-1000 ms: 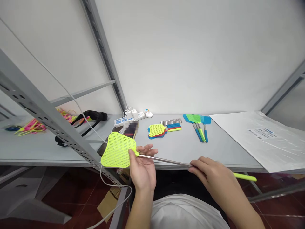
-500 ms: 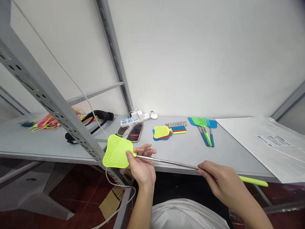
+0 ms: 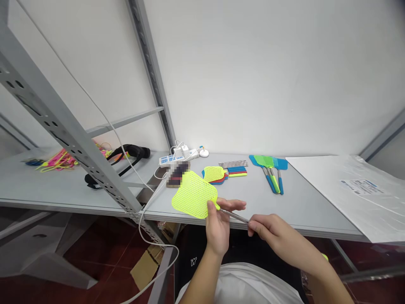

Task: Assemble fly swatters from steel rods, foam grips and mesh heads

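Observation:
A yellow-green fly swatter [image 3: 194, 195] with a perforated head and a thin metal rod is held over the table's front edge. My left hand [image 3: 218, 230] pinches it at the neck, thumb on top, with other fingers stretched out behind. My right hand [image 3: 275, 232] is closed around the rod, a short way to the right. Most of the handle is hidden behind my right forearm. On the table lie loose swatter heads [image 3: 213, 173], coloured handles [image 3: 237, 171] and metal rods [image 3: 233, 164]. Farther right, several swatters with handles [image 3: 270, 169] lie fanned in a pile.
A phone [image 3: 177, 175], partly covered by the swatter, lies by a white power strip [image 3: 171, 159]. A metal shelf post [image 3: 76, 126] and a white cable [image 3: 141, 228] stand close on the left. White packaging [image 3: 351, 185] covers the table's right end.
My left hand and the swatter head have moved right, towards my right hand. The length of rod showing between my hands is much shorter. My right hand has shifted slightly left.

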`<move>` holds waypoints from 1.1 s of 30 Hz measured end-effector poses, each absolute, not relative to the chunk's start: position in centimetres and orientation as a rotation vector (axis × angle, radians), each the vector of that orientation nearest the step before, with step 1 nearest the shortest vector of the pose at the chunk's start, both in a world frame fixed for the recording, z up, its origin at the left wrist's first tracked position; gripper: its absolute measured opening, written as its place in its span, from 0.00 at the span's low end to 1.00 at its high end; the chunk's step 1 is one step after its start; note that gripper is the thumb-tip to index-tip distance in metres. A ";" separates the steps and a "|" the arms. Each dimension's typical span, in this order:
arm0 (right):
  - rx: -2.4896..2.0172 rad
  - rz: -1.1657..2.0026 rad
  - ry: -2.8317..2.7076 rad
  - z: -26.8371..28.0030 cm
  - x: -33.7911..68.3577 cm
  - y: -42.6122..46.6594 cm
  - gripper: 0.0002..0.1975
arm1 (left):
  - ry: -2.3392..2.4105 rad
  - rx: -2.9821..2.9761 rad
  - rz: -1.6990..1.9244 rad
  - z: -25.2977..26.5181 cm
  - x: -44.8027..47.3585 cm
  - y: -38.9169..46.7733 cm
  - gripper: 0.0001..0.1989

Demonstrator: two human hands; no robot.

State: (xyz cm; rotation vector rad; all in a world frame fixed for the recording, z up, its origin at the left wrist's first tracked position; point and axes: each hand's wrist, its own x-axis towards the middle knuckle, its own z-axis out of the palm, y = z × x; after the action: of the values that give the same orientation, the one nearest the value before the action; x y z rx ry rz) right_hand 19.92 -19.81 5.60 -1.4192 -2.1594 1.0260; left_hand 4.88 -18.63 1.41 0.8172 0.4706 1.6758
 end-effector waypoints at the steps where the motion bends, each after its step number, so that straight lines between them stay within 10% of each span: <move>1: -1.410 1.005 -2.172 5.7 19.9 -19.7 0.22 | 0.474 0.774 1.690 1.4 4.5 -18.5 0.24; 12: -1.437 0.557 -2.182 3.4 23.1 -20.0 0.16 | 0.608 0.366 2.050 2.4 -2.5 -16.3 0.20; 25: -1.067 1.757 -1.519 0.7 16.5 -20.4 0.23 | 0.519 0.768 1.649 1.1 3.6 -17.6 0.25; 33: -1.260 0.826 -1.865 1.1 16.0 -20.9 0.11 | 0.644 0.679 1.699 1.0 2.7 -17.1 0.21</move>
State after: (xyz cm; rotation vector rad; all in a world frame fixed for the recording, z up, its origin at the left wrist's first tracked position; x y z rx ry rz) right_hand 15.95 -20.93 1.13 -1.2603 -1.8651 0.8264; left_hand 2.73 -17.15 0.96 0.6794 0.6444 1.6991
